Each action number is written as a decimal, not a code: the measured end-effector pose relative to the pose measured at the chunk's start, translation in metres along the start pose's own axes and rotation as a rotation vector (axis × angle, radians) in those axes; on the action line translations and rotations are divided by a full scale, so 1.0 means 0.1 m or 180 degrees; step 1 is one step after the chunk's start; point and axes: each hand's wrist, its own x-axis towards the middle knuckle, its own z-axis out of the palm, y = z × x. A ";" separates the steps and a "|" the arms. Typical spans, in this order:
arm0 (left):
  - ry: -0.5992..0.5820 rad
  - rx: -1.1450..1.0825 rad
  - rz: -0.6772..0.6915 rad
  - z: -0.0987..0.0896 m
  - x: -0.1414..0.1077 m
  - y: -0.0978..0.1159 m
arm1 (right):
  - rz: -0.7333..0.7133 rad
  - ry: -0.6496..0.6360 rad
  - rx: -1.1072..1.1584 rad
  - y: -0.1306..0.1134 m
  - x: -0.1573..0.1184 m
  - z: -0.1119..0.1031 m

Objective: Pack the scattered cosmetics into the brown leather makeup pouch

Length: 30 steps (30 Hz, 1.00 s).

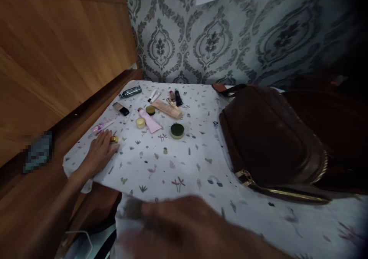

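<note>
My left hand (99,151) rests low on the patterned cloth at the left, its fingers over a small gold-capped cosmetic item (114,139) that pokes out between fingers and thumb. Just beyond the fingertips lies a pink-and-white tube (102,126). In the near foreground my right hand (186,220) is smeared by motion. It is closed on a dark grey, blurred thing (130,209) whose kind I cannot make out. Farther back lie a pink tube (150,121), a beige tube (167,109), a dark-lidded round jar (177,130) and a small cream-coloured jar (140,123).
A brown leather bag (267,136) with gold zips takes up the right side. The white printed cloth (172,167) covers the surface. More cosmetics, including a dark green bottle (130,92), lie at the back. A wooden panel (63,40) stands left; patterned wallpaper (184,40) is behind.
</note>
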 end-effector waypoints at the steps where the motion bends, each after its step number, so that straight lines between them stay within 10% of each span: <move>1: 0.0025 -0.0050 0.0059 -0.03 -0.04 0.02 | 0.0026 -0.0037 -0.0396 0.11 0.05 -0.05; 4: 0.0140 -0.0177 0.0295 -0.14 -0.11 0.06 | 0.0250 0.0355 -0.1076 0.53 0.20 -0.18; 12: -0.0009 -0.0046 0.0124 -0.28 -0.24 0.08 | 0.1233 0.1159 0.0271 1.32 0.22 -0.15; 19: 0.0029 -0.0595 0.0410 -0.42 -0.19 0.50 | 0.1467 0.1504 0.1010 1.39 0.20 -0.15; 30: -0.0188 -0.0472 0.0495 -0.07 -0.37 0.64 | 0.1456 0.1394 0.0853 1.36 0.18 -0.18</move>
